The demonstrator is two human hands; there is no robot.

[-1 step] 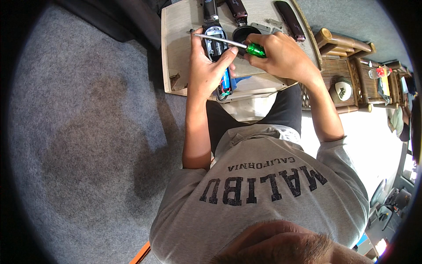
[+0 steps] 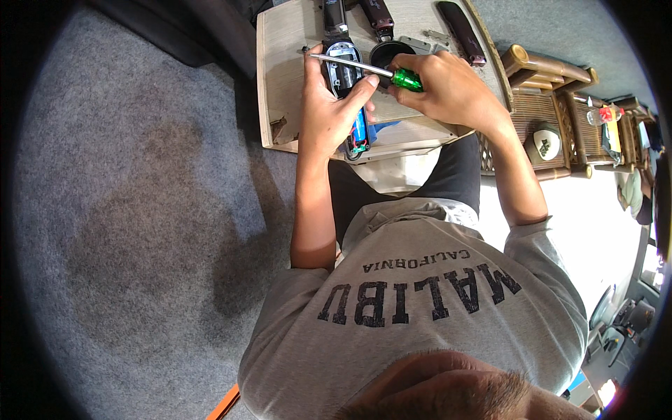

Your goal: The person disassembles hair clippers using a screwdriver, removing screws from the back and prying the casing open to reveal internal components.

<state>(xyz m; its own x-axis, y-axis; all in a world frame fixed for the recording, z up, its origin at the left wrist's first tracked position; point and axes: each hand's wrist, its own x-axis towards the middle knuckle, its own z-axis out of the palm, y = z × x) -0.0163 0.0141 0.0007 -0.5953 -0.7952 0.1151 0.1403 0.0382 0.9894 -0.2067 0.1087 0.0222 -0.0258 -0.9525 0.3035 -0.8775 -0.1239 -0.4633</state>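
Holding left hand (image 2: 332, 115): grip wrapped opened device (image 2: 343, 80) at worktop's (image 2: 280, 84) near edge.
Right hand (image 2: 451, 91): grip clasped green-handled screwdriver (image 2: 406, 79) across it.
Change: none showed; work looked unadvanced.

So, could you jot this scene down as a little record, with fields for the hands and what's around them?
Left hand: grips an opened black handheld device, its insides exposed
Right hand: holds a green-handled metal screwdriver
Screwdriver shaft: crosses above the device; tip beside the left hand's fingers, contact unclear
Device handle: blue cylindrical battery and wires showing
Work surface: pale wooden table
Also on table: long dark maroon casing piece, round black bowl
Right side: white cap on brown bamboo furniture
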